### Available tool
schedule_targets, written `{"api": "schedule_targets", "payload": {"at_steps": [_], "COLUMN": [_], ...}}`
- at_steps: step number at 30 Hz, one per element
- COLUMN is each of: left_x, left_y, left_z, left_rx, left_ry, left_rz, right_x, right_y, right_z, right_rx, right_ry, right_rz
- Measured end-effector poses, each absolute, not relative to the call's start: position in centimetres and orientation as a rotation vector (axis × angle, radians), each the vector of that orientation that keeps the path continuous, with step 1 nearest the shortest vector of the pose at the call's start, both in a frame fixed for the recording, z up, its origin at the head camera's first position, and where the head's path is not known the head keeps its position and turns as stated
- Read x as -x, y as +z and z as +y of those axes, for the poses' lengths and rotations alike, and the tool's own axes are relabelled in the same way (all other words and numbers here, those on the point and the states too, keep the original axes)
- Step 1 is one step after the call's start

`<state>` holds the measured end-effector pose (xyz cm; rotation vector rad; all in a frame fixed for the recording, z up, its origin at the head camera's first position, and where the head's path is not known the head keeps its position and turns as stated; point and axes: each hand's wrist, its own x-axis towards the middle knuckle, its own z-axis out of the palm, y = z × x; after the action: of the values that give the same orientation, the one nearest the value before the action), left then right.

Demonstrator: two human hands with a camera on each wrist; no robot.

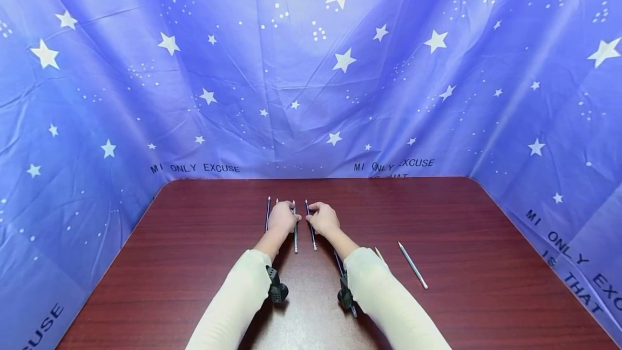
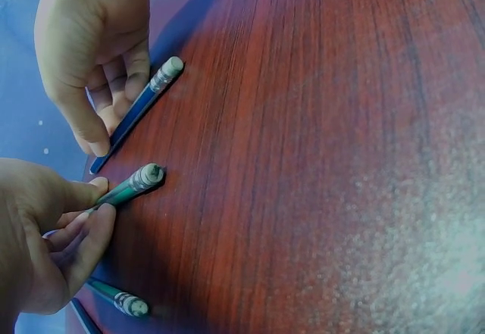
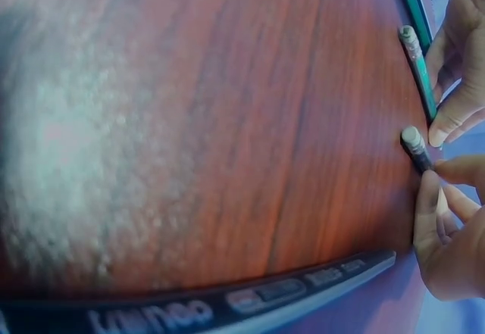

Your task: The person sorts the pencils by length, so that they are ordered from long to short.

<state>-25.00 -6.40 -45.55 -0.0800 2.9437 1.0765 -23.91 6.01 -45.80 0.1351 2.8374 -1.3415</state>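
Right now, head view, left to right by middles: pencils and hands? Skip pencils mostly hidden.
Dark pencil → left hand → green pencil → dark blue pencil → right hand → pale pencil.

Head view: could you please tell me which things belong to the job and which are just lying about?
Likely the job:
green pencil, in left hand
dark blue pencil, in right hand
other pencils, probably

Just there:
table
starry cloth
wrist cameras
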Motion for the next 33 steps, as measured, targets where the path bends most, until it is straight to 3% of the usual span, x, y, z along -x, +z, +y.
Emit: {"api": "schedule_targets", "payload": {"at_steps": [9, 33], "left_x": [24.7, 24.3], "left_y": [-45.5, -44.8], "left_z": [-6.2, -5.7], "left_rx": [0.076, 0.087], "left_ry": [1.024, 0.961], "left_rz": [2.984, 3.037], "right_x": [24.3, 23.5], "right_y": [-46.0, -43.7], "right_z": [6.6, 8.9], "right_rx": [-0.133, -0.116], "right_ry": [-1.588, -1.499], "right_rz": [2.663, 2.682]}}
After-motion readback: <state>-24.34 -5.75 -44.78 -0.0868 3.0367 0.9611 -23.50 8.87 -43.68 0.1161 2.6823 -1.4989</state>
